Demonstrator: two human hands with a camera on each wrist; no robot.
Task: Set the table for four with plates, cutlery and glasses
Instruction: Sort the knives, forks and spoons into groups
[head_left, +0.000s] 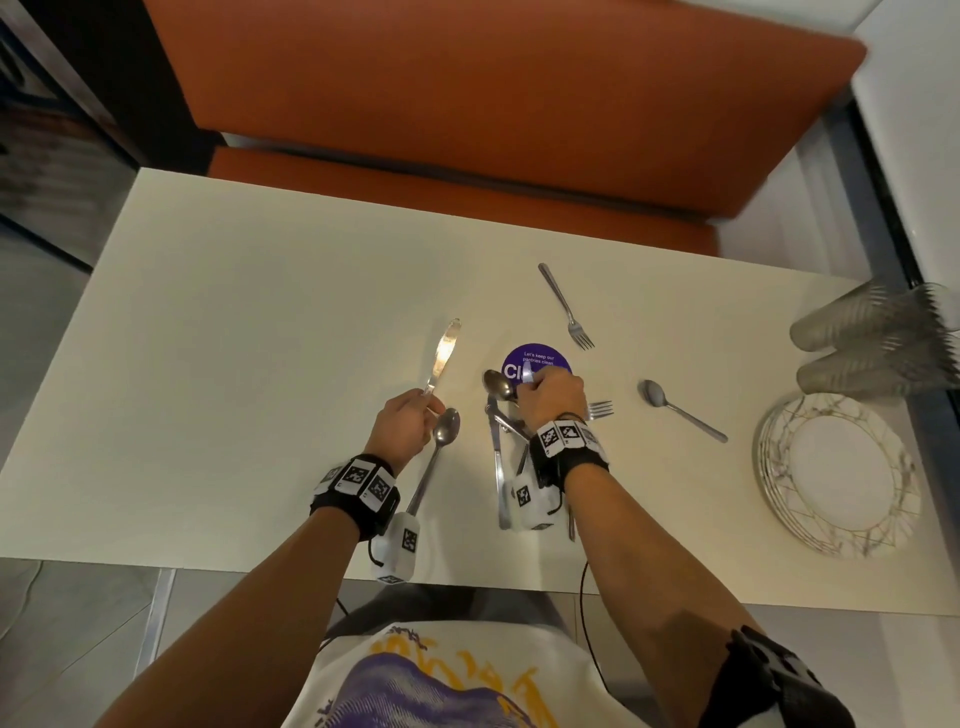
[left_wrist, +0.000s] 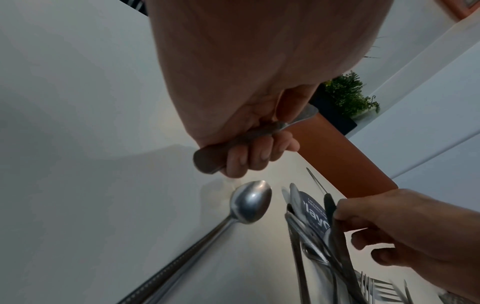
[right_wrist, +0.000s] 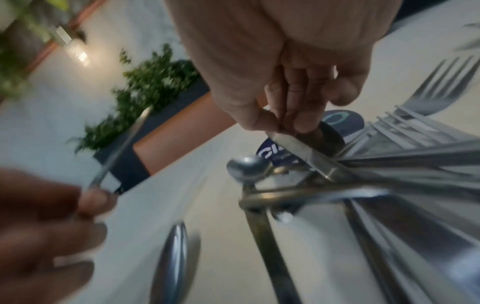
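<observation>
My left hand (head_left: 404, 427) grips a table knife (head_left: 442, 352) by its handle (left_wrist: 221, 153), blade pointing away over the white table (head_left: 234, 322). A spoon (head_left: 436, 457) lies just right of that hand, bowl (left_wrist: 250, 201) up. My right hand (head_left: 548, 397) pinches the blade of a second knife (right_wrist: 293, 147) at the top of a pile of cutlery (head_left: 501, 457) that holds knives, a spoon (head_left: 497, 385) and forks (right_wrist: 426, 115). A stack of patterned plates (head_left: 836, 475) and clear glasses (head_left: 878, 343) lying on their sides stand at the table's right end.
A lone fork (head_left: 569, 309) and a lone spoon (head_left: 680, 410) lie right of the pile. A round purple sticker (head_left: 537, 358) sits under my right hand. An orange bench (head_left: 467, 104) runs along the far side. The table's left half is bare.
</observation>
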